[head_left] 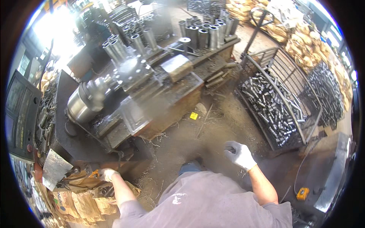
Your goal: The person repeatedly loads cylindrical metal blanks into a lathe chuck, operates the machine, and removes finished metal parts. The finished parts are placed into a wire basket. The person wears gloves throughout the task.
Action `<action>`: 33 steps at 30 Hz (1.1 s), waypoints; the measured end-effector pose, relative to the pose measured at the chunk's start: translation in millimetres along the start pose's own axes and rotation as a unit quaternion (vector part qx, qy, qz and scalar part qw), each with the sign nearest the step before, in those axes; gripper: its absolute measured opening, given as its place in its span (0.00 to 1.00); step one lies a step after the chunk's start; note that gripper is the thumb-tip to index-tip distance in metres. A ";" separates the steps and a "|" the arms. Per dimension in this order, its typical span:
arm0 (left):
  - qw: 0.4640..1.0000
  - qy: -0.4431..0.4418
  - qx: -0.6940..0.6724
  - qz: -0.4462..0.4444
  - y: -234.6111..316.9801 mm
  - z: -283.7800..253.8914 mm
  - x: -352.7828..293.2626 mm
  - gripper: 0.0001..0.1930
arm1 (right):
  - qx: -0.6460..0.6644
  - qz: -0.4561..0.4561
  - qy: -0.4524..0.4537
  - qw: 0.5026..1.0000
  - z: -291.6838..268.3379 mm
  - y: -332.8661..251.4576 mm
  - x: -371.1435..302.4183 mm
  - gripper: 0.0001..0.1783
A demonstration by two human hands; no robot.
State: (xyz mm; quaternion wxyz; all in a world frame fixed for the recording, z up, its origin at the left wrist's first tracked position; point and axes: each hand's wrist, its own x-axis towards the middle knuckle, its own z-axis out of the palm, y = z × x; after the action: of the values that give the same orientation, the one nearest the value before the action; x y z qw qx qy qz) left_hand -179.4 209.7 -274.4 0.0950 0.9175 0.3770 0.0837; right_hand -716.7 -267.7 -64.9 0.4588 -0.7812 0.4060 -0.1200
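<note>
At the far left, a dark machine control panel (23, 117) is seen standing tilted by the curve of the lens, and below it a pale metal sheet (56, 169) is propped at a slant. Beige sacks (84, 205) are stacked along the lower left edge. Above them, a cylindrical steel lathe chuck (80, 104) is mounted on the machine. Low down, an orange item (94, 174), too small to be identified, is set just above the sacks, at the fingertips of the left hand (108, 174). That hand is covered by a white glove; its fingers are partly hidden, so whether the orange item is gripped or merely touched cannot be told. Farther right, a tool turret (129, 67) is blurred by smears on the lens, and a light-topped rectangular block (176, 67) is placed on the machine bed. A yellow card (194, 116) is seen on the floor. Behind, steel tubes (213, 37) are stood upright in a cluster. The right hand (240, 155), also white-gloved, is held over the floor with its fingers loosely curled; whether anything small is enclosed cannot be told. Beside it, a wire-mesh cart (291, 76) is filled with short metal pieces (272, 110). Below the cart, a yellow box (302, 193) is attached to a cable.
</note>
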 end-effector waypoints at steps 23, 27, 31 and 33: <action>0.710 -0.558 0.125 0.411 121.7 101.5 -397.6 0.24 | -0.131 -0.025 -0.153 0.979 -117.4 148.1 236.2 0.22; 0.615 -0.632 0.121 0.456 238.7 101.5 -597.8 0.21 | -0.041 0.054 -0.029 0.997 -261.8 221.8 295.7 0.25; 0.513 -0.480 -0.106 0.704 400.3 47.0 -868.3 0.20 | 0.028 0.072 0.128 0.989 -403.7 371.1 418.3 0.25; 0.440 -0.347 -0.157 0.813 480.0 30.1 -980.2 0.22 | 0.039 0.155 0.233 0.959 -455.6 434.0 472.0 0.29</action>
State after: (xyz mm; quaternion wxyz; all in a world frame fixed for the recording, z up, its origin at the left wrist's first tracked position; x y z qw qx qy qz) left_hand -535.9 -822.4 -270.0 0.2485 0.7245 -0.6262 -0.1456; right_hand -896.6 -1009.5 -255.0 0.3946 -0.6406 0.6129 -0.2413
